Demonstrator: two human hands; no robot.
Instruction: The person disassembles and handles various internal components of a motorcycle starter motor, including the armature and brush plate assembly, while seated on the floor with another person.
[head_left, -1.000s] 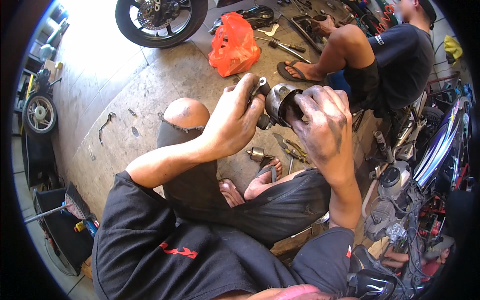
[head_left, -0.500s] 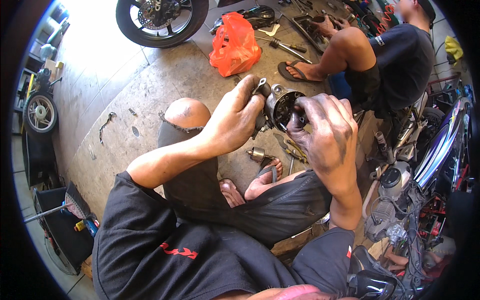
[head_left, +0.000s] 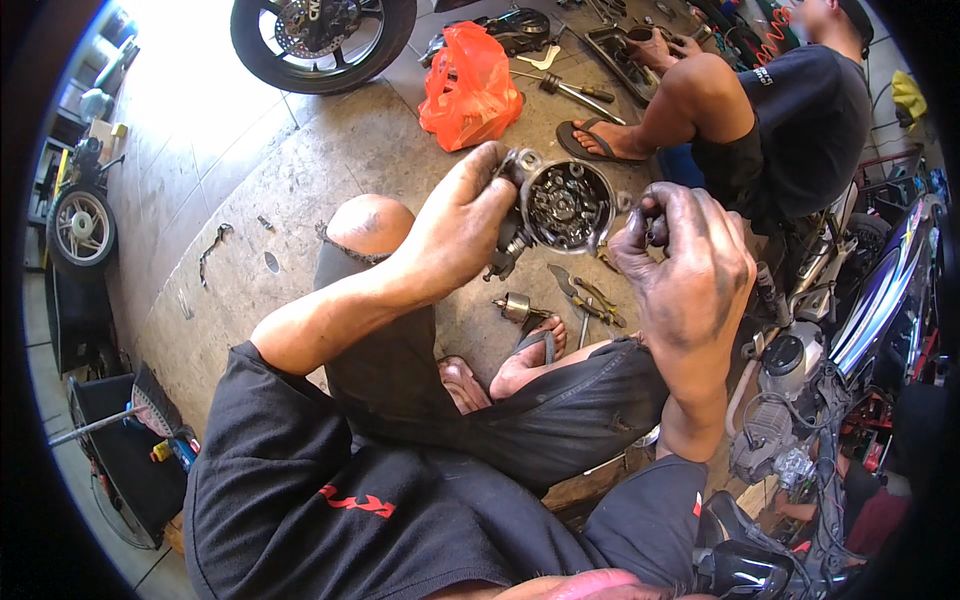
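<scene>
My left hand (head_left: 462, 225) is closed around the left side of a round metal motor housing (head_left: 606, 215), held up in front of my knees. Its open face is turned toward me and shows dark, greasy parts inside. A fitting juts out below my left fingers. Just right of the housing, and apart from its rim, is my right hand (head_left: 692, 265), its blackened fingers curled and pinched together. What they hold, if anything, cannot be made out. On the floor below lie a small metal cylinder with a shaft (head_left: 515, 307) and yellow-handled pliers (head_left: 600, 302).
An orange plastic bag (head_left: 468, 90) stands on the floor ahead, near a motorcycle wheel (head_left: 325, 45). Long-handled tools (head_left: 575, 92) lie beside it. At the far right a co-worker (head_left: 800, 130) sits with hands on a part. Motorcycle parts (head_left: 790, 360) crowd my right side.
My right hand has drawn back to the right, out of the housing's opening. The housing has turned so that its open face shows more fully.
</scene>
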